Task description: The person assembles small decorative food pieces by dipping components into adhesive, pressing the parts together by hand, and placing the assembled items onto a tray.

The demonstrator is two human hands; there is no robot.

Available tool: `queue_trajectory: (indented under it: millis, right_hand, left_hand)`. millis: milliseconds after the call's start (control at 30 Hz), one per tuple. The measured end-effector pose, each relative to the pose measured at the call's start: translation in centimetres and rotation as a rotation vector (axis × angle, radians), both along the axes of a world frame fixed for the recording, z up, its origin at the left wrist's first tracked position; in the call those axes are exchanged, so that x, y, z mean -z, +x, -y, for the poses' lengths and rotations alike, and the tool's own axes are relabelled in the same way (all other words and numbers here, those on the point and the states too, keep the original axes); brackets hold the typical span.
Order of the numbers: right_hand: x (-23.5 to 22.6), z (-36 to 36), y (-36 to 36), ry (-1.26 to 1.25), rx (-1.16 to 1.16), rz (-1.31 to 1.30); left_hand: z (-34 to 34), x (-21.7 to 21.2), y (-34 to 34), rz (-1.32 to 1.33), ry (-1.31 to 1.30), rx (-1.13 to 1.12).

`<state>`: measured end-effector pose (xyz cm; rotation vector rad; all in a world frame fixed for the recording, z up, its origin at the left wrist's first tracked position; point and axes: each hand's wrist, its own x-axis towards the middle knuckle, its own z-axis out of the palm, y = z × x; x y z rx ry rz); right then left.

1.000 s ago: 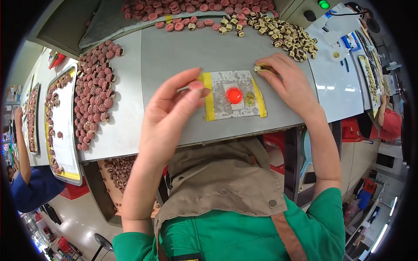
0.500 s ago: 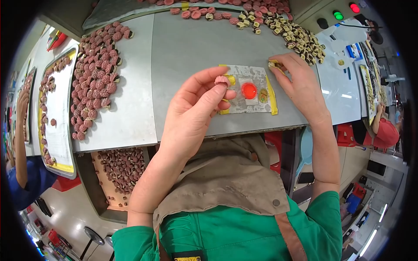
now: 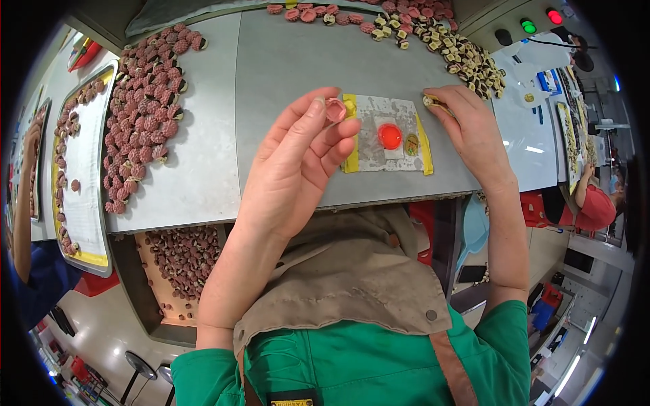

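My left hand (image 3: 288, 155) pinches a small pink ridged cap (image 3: 335, 110) between thumb and fingers, its hollow side showing. On the right, the fingertips of my right hand (image 3: 474, 132) close on a small cream-and-dark piece (image 3: 428, 101), just above the grey table. Between the hands lies a worn pale board (image 3: 371, 162) edged with yellow tape. At its middle is a glossy red-orange disc (image 3: 390, 137), with a small oval gold sticker (image 3: 412, 144) beside it.
Pink-and-dark assembled pieces (image 3: 145, 115) are heaped at left, beside a tray (image 3: 88, 210). Cream-and-dark pieces (image 3: 467, 57) lie at far right; loose pink caps (image 3: 308, 13) line the back. Below sits an open drawer (image 3: 159, 284). Other people's arm (image 3: 27, 203) and red sleeve (image 3: 596, 210) show.
My left hand has lifted slightly and turned the pink cap, so its hollow now shows instead of its ridged outside. My right hand has barely moved.
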<state>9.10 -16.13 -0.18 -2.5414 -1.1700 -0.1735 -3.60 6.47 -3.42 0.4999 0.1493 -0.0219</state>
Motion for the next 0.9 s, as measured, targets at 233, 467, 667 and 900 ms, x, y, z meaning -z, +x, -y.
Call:
queue_trajectory:
  millis: [233, 467, 667, 900]
  right_hand:
    - [-0.5, -0.1, -0.7, 0.063, 0.018, -0.097]
    - [-1.2, -2.5, -4.0, 0.057, -0.151, -0.085]
    - [-0.1, -2.6, -3.8, -0.018, -0.182, 0.007]
    - [0.7, -1.8, -4.6, 0.508, 0.079, -0.776]
  left_hand:
    - [1.1, 0.5, 0.2, 0.035, 0.047, -0.033]
    - [1.9, 0.1, -0.3, 0.007, 0.269, -0.01]
    - [1.9, 0.4, -0.5, 0.025, 0.229, -0.04]
    - [2.2, -0.4, -0.3, -0.036, 0.384, 0.038]
